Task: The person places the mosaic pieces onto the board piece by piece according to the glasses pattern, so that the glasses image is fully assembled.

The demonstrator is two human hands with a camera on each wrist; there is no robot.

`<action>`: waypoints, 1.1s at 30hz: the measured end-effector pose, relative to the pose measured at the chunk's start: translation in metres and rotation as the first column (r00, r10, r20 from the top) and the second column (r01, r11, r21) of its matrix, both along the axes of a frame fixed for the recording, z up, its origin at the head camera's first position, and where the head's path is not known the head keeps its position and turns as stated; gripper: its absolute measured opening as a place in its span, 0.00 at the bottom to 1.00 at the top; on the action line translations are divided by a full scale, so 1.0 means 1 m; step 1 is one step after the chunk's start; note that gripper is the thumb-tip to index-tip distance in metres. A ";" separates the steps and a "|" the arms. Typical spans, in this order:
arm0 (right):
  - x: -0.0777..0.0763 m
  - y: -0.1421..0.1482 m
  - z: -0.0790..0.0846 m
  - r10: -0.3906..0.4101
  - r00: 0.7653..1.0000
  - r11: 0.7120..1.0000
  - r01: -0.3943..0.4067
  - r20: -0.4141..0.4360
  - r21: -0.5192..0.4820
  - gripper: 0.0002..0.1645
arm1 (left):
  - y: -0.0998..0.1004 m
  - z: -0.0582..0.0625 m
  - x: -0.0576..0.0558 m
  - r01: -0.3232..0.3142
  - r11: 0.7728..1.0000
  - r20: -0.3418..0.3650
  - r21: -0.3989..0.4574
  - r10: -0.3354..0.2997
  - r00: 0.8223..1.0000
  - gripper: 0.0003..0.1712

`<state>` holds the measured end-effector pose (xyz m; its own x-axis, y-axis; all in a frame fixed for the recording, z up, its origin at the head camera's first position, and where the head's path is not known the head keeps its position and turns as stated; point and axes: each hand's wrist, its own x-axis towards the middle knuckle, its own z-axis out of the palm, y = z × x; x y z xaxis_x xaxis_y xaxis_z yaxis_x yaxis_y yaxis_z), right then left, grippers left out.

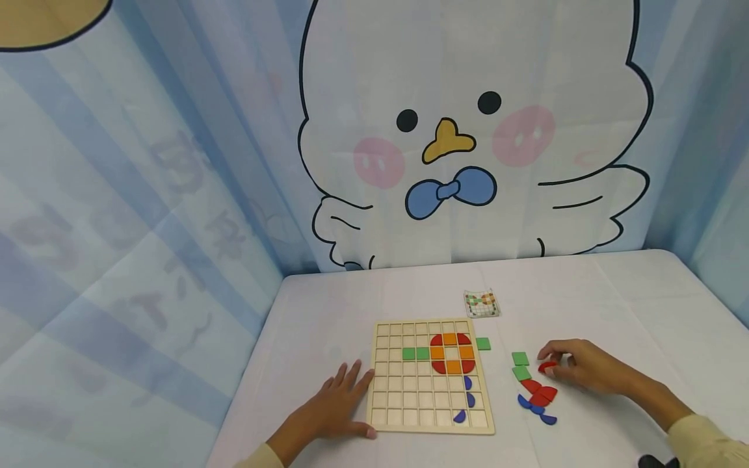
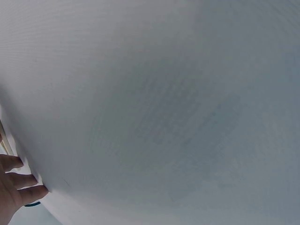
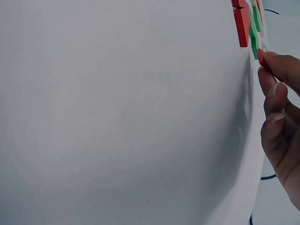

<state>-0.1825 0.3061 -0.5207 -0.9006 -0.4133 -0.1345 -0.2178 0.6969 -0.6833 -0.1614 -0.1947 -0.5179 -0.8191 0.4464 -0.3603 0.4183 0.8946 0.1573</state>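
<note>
My right hand (image 1: 588, 367) pinches a small red piece (image 1: 547, 367) between thumb and fingertips, to the right of the loose pieces. In the right wrist view the red piece (image 3: 265, 62) pokes out from the fingertips, over the white table. My left hand (image 1: 336, 406) lies with fingers spread at the left edge of a wooden grid board (image 1: 389, 403), fingertips right at its rim. On the board, orange squares (image 1: 449, 339) and red corner pieces (image 1: 469, 366) form a ring. Green squares (image 1: 416, 353) join it on the left, and three blue half-rounds (image 1: 459, 416) sit below.
Loose green squares (image 1: 520, 359), red pieces (image 1: 544, 394) and blue half-rounds (image 1: 548, 420) lie between board and right hand. Another green square (image 1: 483, 344) lies against the board's right edge. A small pattern card (image 1: 482, 304) is behind the board. A printed curtain (image 1: 450, 240) hangs behind the table.
</note>
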 end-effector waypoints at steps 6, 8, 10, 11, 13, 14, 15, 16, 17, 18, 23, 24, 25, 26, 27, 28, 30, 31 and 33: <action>-0.007 -0.019 0.009 0.000 1.000 0.998 0.001 0.021 -0.055 0.16 | 0.000 0.001 -0.001 -0.004 1.000 0.006 0.002 0.004 1.000 0.64; -0.010 -0.028 0.012 0.007 1.000 0.997 -0.005 0.019 -0.081 0.16 | 0.000 0.001 -0.001 -0.003 1.000 0.006 0.006 0.003 1.000 0.64; -0.014 -0.037 0.013 0.012 1.000 0.994 -0.009 0.024 -0.111 0.17 | -0.001 0.001 -0.001 -0.002 1.000 0.005 0.007 0.002 1.000 0.64; -0.016 -0.042 0.014 0.011 1.000 0.993 -0.008 0.026 -0.121 0.17 | -0.001 0.000 -0.001 -0.001 1.000 0.004 0.007 0.001 1.000 0.64; -0.019 -0.051 0.016 0.011 1.000 0.991 -0.008 0.022 -0.136 0.17 | -0.001 0.000 -0.002 0.000 1.000 0.001 0.008 0.000 1.000 0.64; -0.021 -0.055 0.017 0.011 1.000 0.991 -0.008 0.017 -0.136 0.17 | -0.001 -0.001 -0.002 0.000 1.000 0.001 0.009 0.000 1.000 0.64; -0.023 -0.060 0.017 0.008 1.000 0.991 -0.007 0.011 -0.133 0.17 | -0.001 -0.001 -0.002 0.001 1.000 0.000 0.009 -0.001 1.000 0.64; -0.025 -0.064 0.018 0.007 1.000 0.991 -0.006 0.008 -0.132 0.17 | -0.001 -0.001 -0.002 0.000 1.000 0.000 0.009 0.000 1.000 0.64; -0.027 -0.068 0.018 0.004 1.000 0.991 -0.003 0.007 -0.133 0.18 | -0.001 -0.001 -0.002 -0.001 1.000 0.001 0.011 0.001 1.000 0.64; -0.029 -0.072 0.018 0.002 1.000 0.991 -0.001 0.005 -0.131 0.19 | -0.001 -0.002 -0.002 -0.002 1.000 0.002 0.011 0.002 1.000 0.64; -0.038 -0.092 0.020 0.005 1.000 0.987 -0.004 0.008 -0.162 0.20 | 0.000 0.001 0.000 -0.007 1.000 0.008 0.011 0.007 1.000 0.64; -0.039 -0.096 0.020 0.011 1.000 0.986 -0.010 0.005 -0.169 0.19 | 0.000 0.001 0.000 -0.007 1.000 0.007 0.010 0.007 1.000 0.64; -0.041 -0.100 0.020 0.014 1.000 0.984 -0.013 0.004 -0.175 0.19 | 0.000 0.002 0.001 -0.008 1.000 0.009 0.009 0.008 1.000 0.64; -0.042 -0.104 0.020 0.019 1.000 0.983 -0.017 0.006 -0.183 0.19 | 0.000 0.003 0.001 -0.009 1.000 0.010 0.009 0.009 1.000 0.64; -0.043 -0.108 0.019 0.022 1.000 0.982 -0.021 0.005 -0.188 0.19 | 0.000 0.003 0.001 -0.010 1.000 0.010 0.006 0.010 1.000 0.64; -0.045 -0.111 0.019 0.024 1.000 0.981 -0.022 0.008 -0.193 0.19 | 0.001 0.003 0.001 -0.010 1.000 0.009 0.006 0.009 1.000 0.64; -0.047 -0.119 0.018 0.037 0.999 0.979 -0.036 0.004 -0.202 0.19 | 0.000 0.003 0.001 -0.009 1.000 0.010 0.007 0.009 1.000 0.64; -0.048 -0.122 0.017 0.038 0.999 0.978 -0.037 0.001 -0.204 0.19 | 0.000 0.003 0.002 -0.009 1.000 0.009 0.008 0.009 1.000 0.64; -0.050 -0.130 0.016 0.035 0.999 0.978 -0.036 -0.011 -0.205 0.18 | 0.000 0.003 0.002 -0.006 1.000 0.004 0.006 0.006 1.000 0.64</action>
<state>-0.2328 0.1762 -0.5045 -0.8855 -0.4631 -0.0368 -0.2456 0.5339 -0.8091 -0.1599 -0.1947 -0.5154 -0.8203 0.4437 -0.3609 0.4122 0.8961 0.1647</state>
